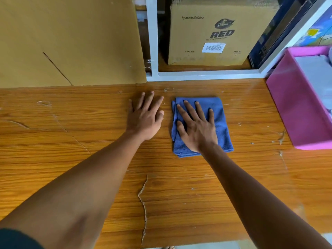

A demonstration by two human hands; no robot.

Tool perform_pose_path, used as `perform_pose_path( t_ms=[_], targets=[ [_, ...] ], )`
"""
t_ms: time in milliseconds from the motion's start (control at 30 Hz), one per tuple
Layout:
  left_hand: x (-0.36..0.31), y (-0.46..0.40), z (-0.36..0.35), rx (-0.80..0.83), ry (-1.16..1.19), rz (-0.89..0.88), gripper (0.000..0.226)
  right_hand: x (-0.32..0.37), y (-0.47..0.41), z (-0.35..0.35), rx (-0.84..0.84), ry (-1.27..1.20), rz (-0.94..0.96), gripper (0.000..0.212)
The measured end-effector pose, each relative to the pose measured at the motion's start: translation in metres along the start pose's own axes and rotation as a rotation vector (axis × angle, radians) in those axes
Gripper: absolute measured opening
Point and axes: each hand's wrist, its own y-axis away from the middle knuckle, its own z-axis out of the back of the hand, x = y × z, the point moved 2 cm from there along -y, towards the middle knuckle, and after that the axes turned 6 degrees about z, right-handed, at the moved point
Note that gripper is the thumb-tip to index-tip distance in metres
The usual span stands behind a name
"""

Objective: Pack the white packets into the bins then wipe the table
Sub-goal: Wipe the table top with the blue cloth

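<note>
A folded blue cloth [220,112] lies flat on the wooden table [179,194], a little right of centre. My right hand [196,125] presses down on it with spread, straight fingers. My left hand [145,116] rests flat on the bare wood just left of the cloth, fingers straight and apart from the fabric. At the table's right edge stands a pink bin [294,112] with white packets [318,74] inside it.
A large cardboard sheet [68,42] leans against the wall at the back left. Behind a white frame [152,51] sits a brown carton [212,31] printed RED. The table's laminate is scratched and peeling in places.
</note>
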Motion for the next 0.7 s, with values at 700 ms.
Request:
perform_pose_path(
  t_ms=[700],
  targets=[
    [-0.005,-0.020,-0.009,-0.027,-0.003,0.011,0.064,-0.021,-0.079,0.006,-0.019,0.022,0.000,0.066]
  ],
)
